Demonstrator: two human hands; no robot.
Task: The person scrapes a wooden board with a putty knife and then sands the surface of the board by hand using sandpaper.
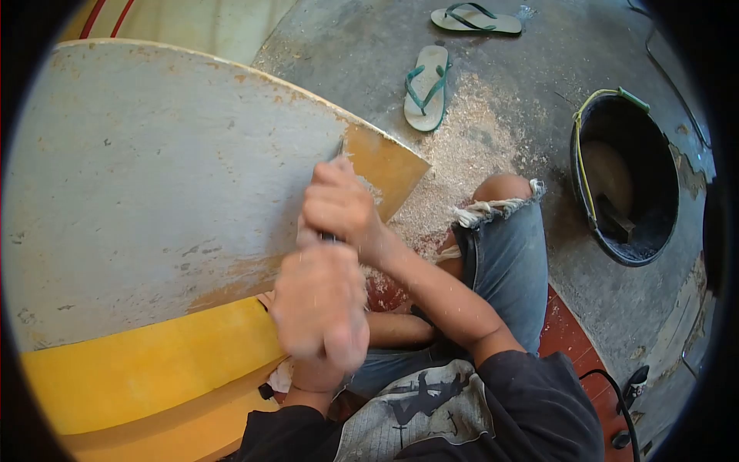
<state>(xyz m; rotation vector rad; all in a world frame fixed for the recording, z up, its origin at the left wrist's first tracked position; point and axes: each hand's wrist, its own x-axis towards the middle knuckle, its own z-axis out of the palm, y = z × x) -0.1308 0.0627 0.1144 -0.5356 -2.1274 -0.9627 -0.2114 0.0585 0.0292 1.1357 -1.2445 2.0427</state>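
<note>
A large curved board (169, 162) with worn grey-white coating lies in front of me, and ochre shows bare at its right corner. My right hand (339, 204) is closed around a scraper (341, 146), whose thin tip meets the board beside the ochre patch. Directly behind it, nearer my body, my left hand (319, 304) is blurred and closed in a fist at the rear of the same tool. A bit of dark handle shows between the two hands; the rest is hidden by the fingers.
A yellow curved panel (154, 358) borders the board's near side. Pale shavings (469, 146) cover the floor beyond the corner. Two sandals (426, 88) lie at the back. A black bucket (585, 177) stands at right, and a black cable (623, 400) runs near my right side.
</note>
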